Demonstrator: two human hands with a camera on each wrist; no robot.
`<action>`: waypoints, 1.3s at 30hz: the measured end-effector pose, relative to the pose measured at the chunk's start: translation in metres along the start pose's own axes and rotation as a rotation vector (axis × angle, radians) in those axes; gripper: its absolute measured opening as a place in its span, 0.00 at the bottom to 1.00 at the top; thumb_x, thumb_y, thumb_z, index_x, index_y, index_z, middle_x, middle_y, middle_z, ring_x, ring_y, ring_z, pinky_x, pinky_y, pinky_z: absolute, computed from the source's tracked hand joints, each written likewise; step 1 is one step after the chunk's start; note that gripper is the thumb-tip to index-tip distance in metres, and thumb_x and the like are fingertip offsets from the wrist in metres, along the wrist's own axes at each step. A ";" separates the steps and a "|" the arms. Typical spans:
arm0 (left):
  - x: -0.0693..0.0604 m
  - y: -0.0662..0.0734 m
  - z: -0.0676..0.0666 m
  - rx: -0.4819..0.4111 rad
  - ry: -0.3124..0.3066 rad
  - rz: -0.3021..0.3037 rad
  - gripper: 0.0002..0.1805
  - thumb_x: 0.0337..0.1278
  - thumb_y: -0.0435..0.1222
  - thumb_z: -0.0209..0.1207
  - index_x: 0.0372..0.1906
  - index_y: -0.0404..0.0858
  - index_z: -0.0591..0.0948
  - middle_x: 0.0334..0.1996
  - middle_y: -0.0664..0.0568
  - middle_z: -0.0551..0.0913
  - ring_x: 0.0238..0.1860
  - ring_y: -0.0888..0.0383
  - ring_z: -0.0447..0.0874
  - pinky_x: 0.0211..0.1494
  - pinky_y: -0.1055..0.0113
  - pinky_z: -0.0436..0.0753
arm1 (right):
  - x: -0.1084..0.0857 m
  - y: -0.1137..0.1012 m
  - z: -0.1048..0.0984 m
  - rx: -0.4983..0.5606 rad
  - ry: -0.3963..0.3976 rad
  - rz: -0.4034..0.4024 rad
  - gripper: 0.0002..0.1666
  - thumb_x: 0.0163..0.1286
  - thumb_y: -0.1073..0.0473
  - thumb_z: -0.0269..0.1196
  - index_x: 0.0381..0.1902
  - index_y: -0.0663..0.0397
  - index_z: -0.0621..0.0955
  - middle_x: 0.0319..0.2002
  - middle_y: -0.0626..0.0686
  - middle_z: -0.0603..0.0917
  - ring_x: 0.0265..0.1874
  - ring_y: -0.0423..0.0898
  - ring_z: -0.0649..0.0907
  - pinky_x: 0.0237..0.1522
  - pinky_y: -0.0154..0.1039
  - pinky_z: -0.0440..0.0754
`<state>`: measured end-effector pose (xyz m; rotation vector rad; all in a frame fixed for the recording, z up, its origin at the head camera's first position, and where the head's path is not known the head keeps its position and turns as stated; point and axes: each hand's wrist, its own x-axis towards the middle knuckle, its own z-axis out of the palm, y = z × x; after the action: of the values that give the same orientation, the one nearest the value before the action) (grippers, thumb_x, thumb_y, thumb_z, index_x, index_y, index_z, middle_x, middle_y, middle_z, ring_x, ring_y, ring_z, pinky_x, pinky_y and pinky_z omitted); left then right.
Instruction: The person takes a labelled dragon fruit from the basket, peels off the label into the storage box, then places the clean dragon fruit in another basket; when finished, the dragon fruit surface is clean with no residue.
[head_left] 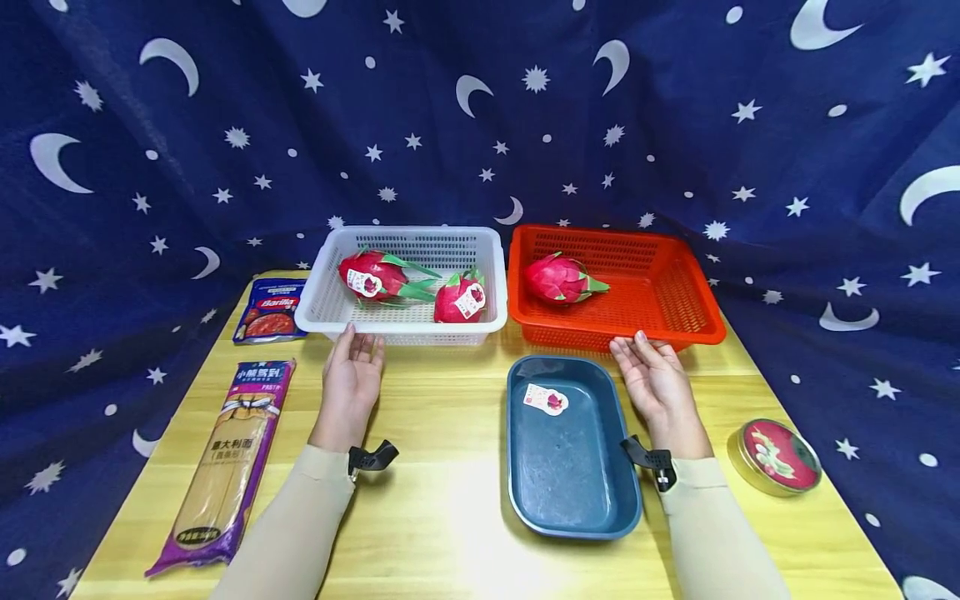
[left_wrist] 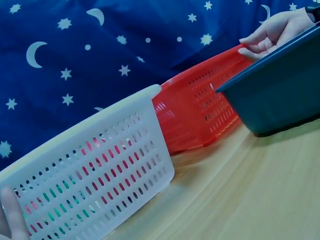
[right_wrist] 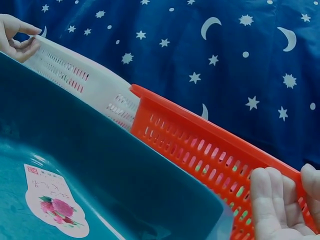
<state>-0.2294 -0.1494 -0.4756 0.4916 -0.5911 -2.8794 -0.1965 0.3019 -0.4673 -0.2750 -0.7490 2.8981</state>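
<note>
My left hand [head_left: 352, 383] holds the front rim of a white plastic basket [head_left: 405, 333], thumb at the top edge and fingers below. Two dragon fruits lie inside: a left one [head_left: 378, 277] and a right one [head_left: 457, 302], both with white labels. My right hand [head_left: 660, 387] has the front rim of a red basket [head_left: 637, 317] between thumb and fingers, as the right wrist view also shows. One dragon fruit [head_left: 558, 279] lies in its left part. Just below stands a dark blue tub [head_left: 573, 475] with a dragon-fruit sticker [head_left: 546, 399] on its bottom.
A Barilla sauce pouch [head_left: 272, 310] lies left of the white basket. Nearer is a long pasta packet [head_left: 228, 462]. At right stands a round tin [head_left: 776, 457] with a red lid. A blue star-patterned cloth [head_left: 420, 100] hangs behind the wooden table [head_left: 427, 500].
</note>
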 end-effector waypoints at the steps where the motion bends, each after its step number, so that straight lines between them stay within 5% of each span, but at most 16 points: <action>1: 0.000 -0.001 0.000 -0.010 -0.011 0.013 0.09 0.76 0.35 0.62 0.50 0.37 0.75 0.43 0.48 0.75 0.45 0.55 0.78 0.58 0.62 0.82 | 0.000 0.000 0.000 -0.006 0.000 0.001 0.06 0.76 0.73 0.60 0.39 0.63 0.74 0.36 0.66 0.86 0.40 0.59 0.89 0.57 0.50 0.84; 19: 0.003 -0.008 0.002 -0.108 -0.078 0.057 0.08 0.79 0.35 0.56 0.50 0.34 0.74 0.42 0.46 0.75 0.43 0.55 0.79 0.62 0.60 0.81 | -0.004 -0.011 -0.004 -0.217 -0.060 0.034 0.03 0.78 0.70 0.61 0.41 0.66 0.80 0.37 0.62 0.88 0.42 0.55 0.90 0.57 0.47 0.84; 29: 0.004 -0.008 0.000 -0.112 -0.093 0.075 0.09 0.79 0.35 0.56 0.52 0.33 0.74 0.44 0.45 0.76 0.45 0.54 0.80 0.63 0.59 0.81 | -0.017 -0.028 0.009 -0.829 -0.291 0.069 0.08 0.82 0.66 0.60 0.40 0.66 0.81 0.34 0.60 0.88 0.33 0.52 0.90 0.41 0.44 0.90; 35: 0.006 -0.010 0.000 -0.121 -0.104 0.058 0.06 0.79 0.33 0.56 0.48 0.33 0.76 0.41 0.45 0.77 0.43 0.54 0.81 0.60 0.60 0.83 | -0.016 -0.032 0.044 -1.273 -0.393 0.010 0.18 0.81 0.61 0.62 0.46 0.78 0.76 0.37 0.65 0.87 0.34 0.53 0.89 0.36 0.42 0.90; 39: 0.007 -0.010 -0.001 -0.118 -0.108 0.067 0.07 0.79 0.34 0.56 0.48 0.32 0.76 0.42 0.44 0.77 0.43 0.54 0.81 0.60 0.60 0.83 | -0.001 -0.024 0.077 -1.503 -0.484 -0.019 0.19 0.79 0.58 0.65 0.49 0.74 0.78 0.39 0.66 0.86 0.36 0.59 0.89 0.40 0.43 0.89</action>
<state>-0.2360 -0.1424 -0.4828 0.2953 -0.4410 -2.8695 -0.2099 0.2865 -0.3895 0.3307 -2.7466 1.7278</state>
